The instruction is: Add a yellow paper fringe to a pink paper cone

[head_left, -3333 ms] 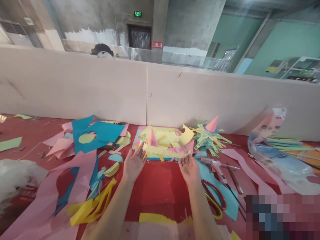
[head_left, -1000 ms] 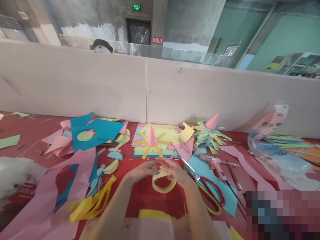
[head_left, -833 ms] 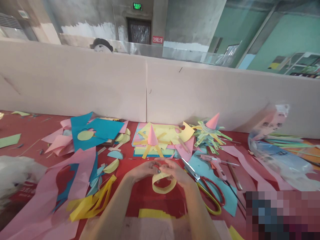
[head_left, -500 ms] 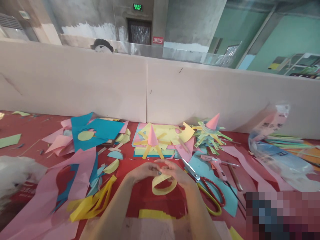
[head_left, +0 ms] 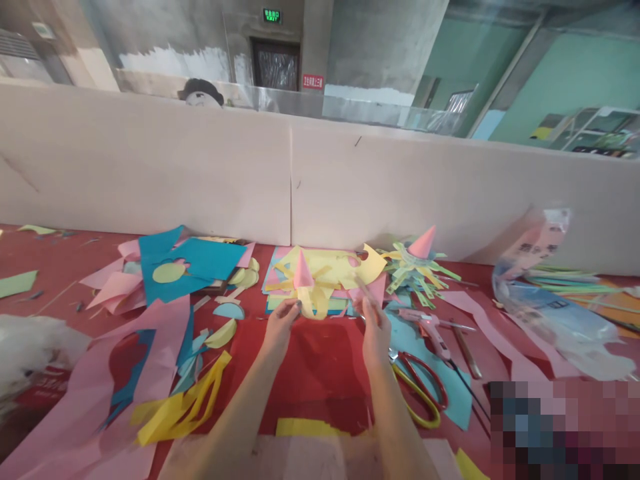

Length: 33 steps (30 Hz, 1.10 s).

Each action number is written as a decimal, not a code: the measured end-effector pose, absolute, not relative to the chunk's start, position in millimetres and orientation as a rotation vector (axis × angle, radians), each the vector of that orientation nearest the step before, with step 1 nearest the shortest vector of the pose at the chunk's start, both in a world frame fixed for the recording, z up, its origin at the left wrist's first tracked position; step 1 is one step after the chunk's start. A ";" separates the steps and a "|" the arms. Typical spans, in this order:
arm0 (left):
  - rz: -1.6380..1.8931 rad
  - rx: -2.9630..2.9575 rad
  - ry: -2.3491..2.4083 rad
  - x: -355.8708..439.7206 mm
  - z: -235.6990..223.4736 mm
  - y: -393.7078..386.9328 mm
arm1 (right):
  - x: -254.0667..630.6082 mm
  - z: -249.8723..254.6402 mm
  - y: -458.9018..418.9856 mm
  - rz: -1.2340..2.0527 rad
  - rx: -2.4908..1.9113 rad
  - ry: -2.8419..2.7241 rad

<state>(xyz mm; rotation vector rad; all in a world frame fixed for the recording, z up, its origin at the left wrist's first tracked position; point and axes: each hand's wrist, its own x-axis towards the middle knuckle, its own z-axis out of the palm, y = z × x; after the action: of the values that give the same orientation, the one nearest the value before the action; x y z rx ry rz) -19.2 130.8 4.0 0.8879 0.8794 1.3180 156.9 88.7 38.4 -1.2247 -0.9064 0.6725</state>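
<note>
Pinched in my left hand (head_left: 281, 327) is a curled yellow paper strip (head_left: 314, 305), its loop hanging in front of a pink paper cone with yellow legs (head_left: 301, 270). My right hand (head_left: 375, 328) is empty at the near end of a thin pale stick (head_left: 367, 290), its thumb and forefinger slightly apart. I cannot tell whether the fingers touch the stick. Scissors (head_left: 417, 387) with red and yellow handles lie beside my right wrist, their blades partly hidden by the hand. Beyond them rests a pink glue gun (head_left: 434, 330).
Another pink cone with fringed paper legs (head_left: 423, 243) stands at the back right. Pink paper (head_left: 163, 327), blue paper (head_left: 213, 257) and yellow strips (head_left: 187, 407) spread on the left. A plastic bag (head_left: 565, 320) lies far right. A white partition (head_left: 200, 167) borders the red table.
My hands have moved apart and forward. The left carries the yellow strip away toward the near cone; the right has let go of it and reached the pale stick.
</note>
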 end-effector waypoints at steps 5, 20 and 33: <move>1.410 0.910 0.973 -9.9 -3.6 123.4 | 127.4 36.0 81.8 0.635 -1.265 -1.106; 1.200 1.117 0.938 -2.8 10.0 114.4 | 133.0 33.1 85.4 0.798 -1.248 -1.323; 1.292 1.078 1.043 0.4 1.2 116.5 | 136.3 34.2 83.1 0.837 -1.286 -1.451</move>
<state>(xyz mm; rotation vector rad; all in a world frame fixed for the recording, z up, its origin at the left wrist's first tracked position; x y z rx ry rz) 0.4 116.5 1.2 1.0781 1.0429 1.2923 136.3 83.1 34.2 -1.2865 -1.4513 0.8369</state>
